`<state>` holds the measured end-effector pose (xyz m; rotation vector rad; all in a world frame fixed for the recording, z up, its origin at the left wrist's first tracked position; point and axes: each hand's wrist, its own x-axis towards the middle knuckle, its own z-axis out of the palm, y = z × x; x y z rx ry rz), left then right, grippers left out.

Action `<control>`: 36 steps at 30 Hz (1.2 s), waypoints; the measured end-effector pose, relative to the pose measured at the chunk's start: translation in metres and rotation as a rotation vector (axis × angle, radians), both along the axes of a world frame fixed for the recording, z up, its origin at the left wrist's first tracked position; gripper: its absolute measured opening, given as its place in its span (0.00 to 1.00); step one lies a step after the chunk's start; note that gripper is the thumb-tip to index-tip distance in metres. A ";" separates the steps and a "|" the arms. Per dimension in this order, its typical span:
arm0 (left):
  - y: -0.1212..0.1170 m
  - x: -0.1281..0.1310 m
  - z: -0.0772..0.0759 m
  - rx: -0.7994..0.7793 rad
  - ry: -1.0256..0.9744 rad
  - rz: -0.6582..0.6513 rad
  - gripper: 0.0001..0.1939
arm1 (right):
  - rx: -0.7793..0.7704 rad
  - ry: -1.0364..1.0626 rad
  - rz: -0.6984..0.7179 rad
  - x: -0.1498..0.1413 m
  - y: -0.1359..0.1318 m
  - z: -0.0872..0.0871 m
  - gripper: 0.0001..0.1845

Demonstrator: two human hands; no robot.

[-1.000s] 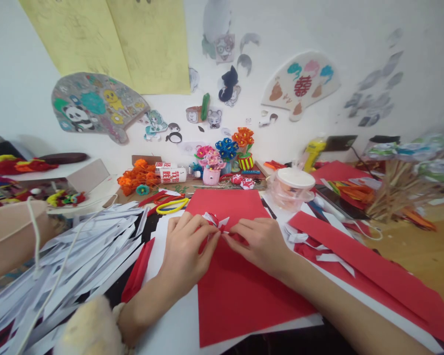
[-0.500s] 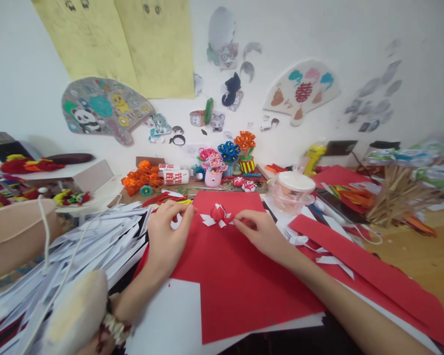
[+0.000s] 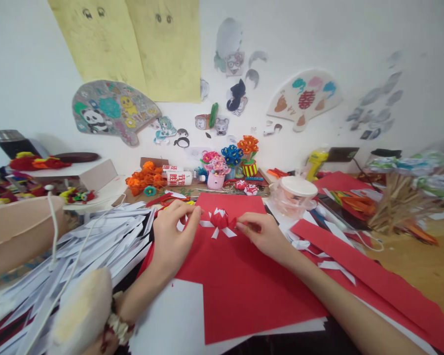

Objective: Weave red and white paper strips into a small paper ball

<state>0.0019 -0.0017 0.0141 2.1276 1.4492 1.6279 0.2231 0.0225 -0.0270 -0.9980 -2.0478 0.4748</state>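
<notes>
1. A small folded red-and-white paper piece [image 3: 219,220], strips spreading from its base, sits on the far part of a flat red paper sheet [image 3: 255,286].
2. The person's left hand [image 3: 173,234] curls just left of it, thumb near forefinger; any hold cannot be told.
3. The right hand [image 3: 262,235] bends its fingertips together at the piece's right side; whether they pinch it is unclear.

left fingers [image 3: 193,222]: strip [image 3: 206,224] contact unclear | yellow sheets [image 3: 168,59]: top cut off

White fan [image 3: 305,98]: red 囍; white cylinder [image 3: 179,178]: red 节节
</notes>
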 end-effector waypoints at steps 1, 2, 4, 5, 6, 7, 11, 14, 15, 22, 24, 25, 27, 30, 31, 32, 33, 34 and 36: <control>0.000 0.000 0.000 0.005 0.006 -0.003 0.12 | -0.003 0.004 -0.001 0.000 0.000 0.000 0.15; 0.000 0.000 -0.001 0.009 0.012 -0.005 0.12 | -0.007 0.010 0.003 0.000 -0.001 0.000 0.15; -0.001 0.000 -0.001 0.009 0.018 -0.004 0.12 | -0.013 0.024 0.024 0.000 -0.001 0.001 0.15; -0.001 0.000 -0.001 0.007 0.017 -0.002 0.12 | -0.014 0.031 0.034 0.000 -0.001 0.002 0.16; -0.001 0.000 0.000 0.004 0.013 0.001 0.12 | -0.017 0.039 0.044 0.000 -0.001 0.002 0.16; -0.001 0.000 0.000 0.000 0.005 0.004 0.12 | -0.021 0.049 0.052 0.000 -0.001 0.003 0.17; -0.002 0.000 0.003 -0.008 -0.026 0.008 0.13 | -0.039 0.093 0.079 0.000 -0.002 0.006 0.17; -0.002 0.000 0.004 -0.011 -0.036 0.008 0.13 | -0.036 0.128 0.090 0.000 -0.003 0.007 0.18; -0.002 0.000 0.004 -0.009 -0.037 0.009 0.13 | -0.036 0.138 0.093 0.000 -0.003 0.007 0.18; -0.002 0.001 0.004 -0.006 -0.043 -0.016 0.13 | -0.006 0.126 0.087 0.001 -0.003 0.006 0.17; -0.002 0.000 0.004 -0.011 -0.045 -0.016 0.13 | 0.031 0.093 0.071 0.001 -0.004 0.008 0.16; -0.002 -0.001 0.004 -0.009 -0.043 -0.015 0.13 | 0.049 0.072 0.059 0.000 -0.005 0.008 0.15; -0.002 -0.002 0.005 0.001 -0.021 -0.023 0.13 | 0.097 0.027 0.026 -0.002 -0.008 0.009 0.14; -0.005 0.000 0.007 0.025 0.095 -0.067 0.12 | 0.214 -0.046 -0.020 -0.006 -0.014 0.007 0.11; -0.006 0.002 0.007 0.033 0.156 -0.087 0.12 | 0.270 -0.074 -0.030 -0.007 -0.015 0.006 0.11; -0.008 0.004 0.006 0.043 0.227 -0.105 0.11 | 0.336 -0.103 -0.040 -0.009 -0.017 0.005 0.11; -0.010 0.007 0.005 0.049 0.294 -0.122 0.10 | 0.409 -0.136 -0.051 -0.010 -0.019 0.004 0.10; -0.012 0.010 0.003 0.061 0.347 -0.143 0.08 | 0.483 -0.171 -0.062 -0.012 -0.020 0.002 0.10; -0.015 0.016 -0.002 0.058 0.437 -0.172 0.06 | 0.610 -0.240 -0.074 -0.013 -0.022 0.001 0.11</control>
